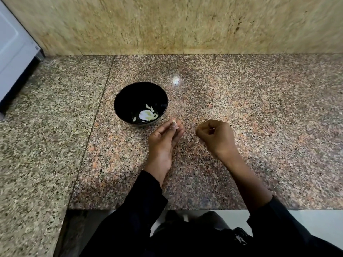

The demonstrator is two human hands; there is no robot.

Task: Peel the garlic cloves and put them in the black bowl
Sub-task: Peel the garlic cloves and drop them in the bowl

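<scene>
— Granite worktop (241, 108) under us; where do we hold the garlic clove (174, 123)?
— We pinch it in our left hand (163, 143), just beside the black bowl (130, 95), where peeled cloves (150, 113) lie.
— And our right hand (217, 136)?
— Its fingers are curled; whether we hold anything there, we cannot tell.
</scene>
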